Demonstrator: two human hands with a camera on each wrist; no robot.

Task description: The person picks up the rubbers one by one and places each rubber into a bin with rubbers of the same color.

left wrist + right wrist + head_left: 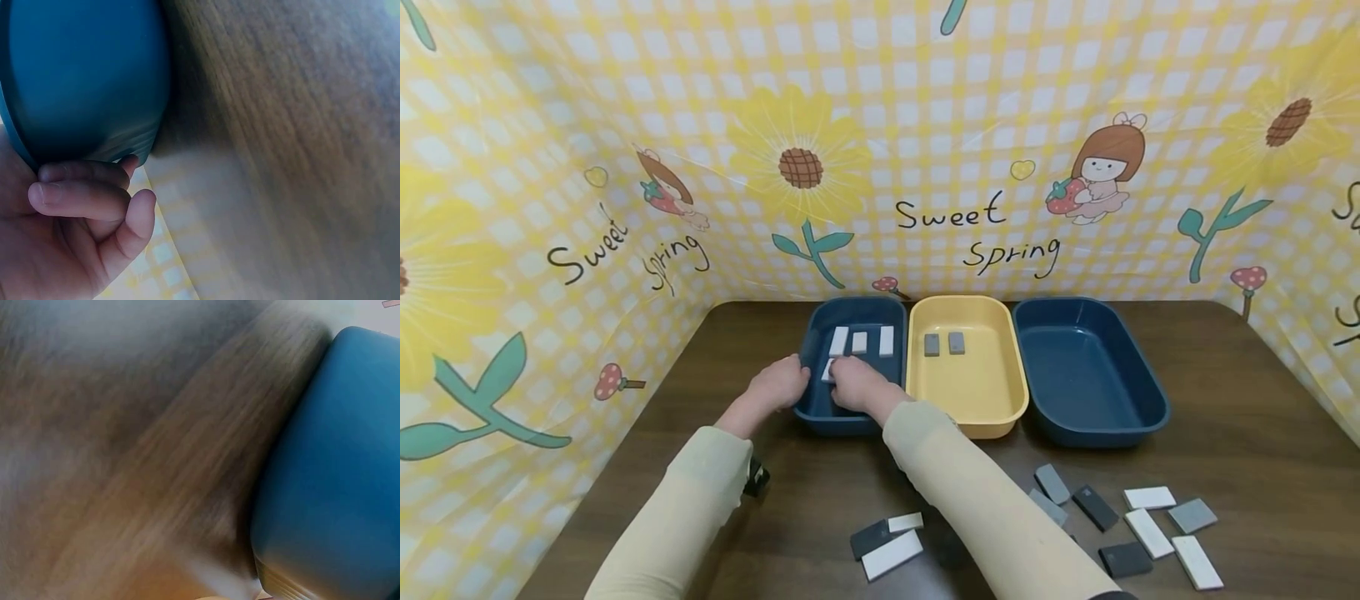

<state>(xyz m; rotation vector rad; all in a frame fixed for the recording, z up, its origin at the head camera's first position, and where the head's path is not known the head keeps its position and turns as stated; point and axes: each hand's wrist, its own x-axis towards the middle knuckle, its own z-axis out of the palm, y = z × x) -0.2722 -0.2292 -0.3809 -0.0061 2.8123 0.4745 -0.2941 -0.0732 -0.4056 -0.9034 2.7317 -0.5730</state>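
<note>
My left hand (781, 382) holds the left rim of the left blue tray (842, 427). In the left wrist view, its curled fingers (87, 201) lie by the tray's outer wall. Reaching over the near side of that tray, my right hand (859, 387) pinches a white block (827, 372) low inside it, and the hand covers most of that block. Behind it in the tray lie a long white block (838, 341), a shorter white block (860, 342) and another long white block (886, 341). The right wrist view has the blue tray's wall but not the hand.
A yellow tray (966, 392) with two grey blocks (943, 343) stands beside the blue one. Right of it is a second blue tray (1086, 367). Several white, grey and black blocks (1148, 533) lie at the table's near right. A smaller cluster with a white block (892, 556) lies front centre.
</note>
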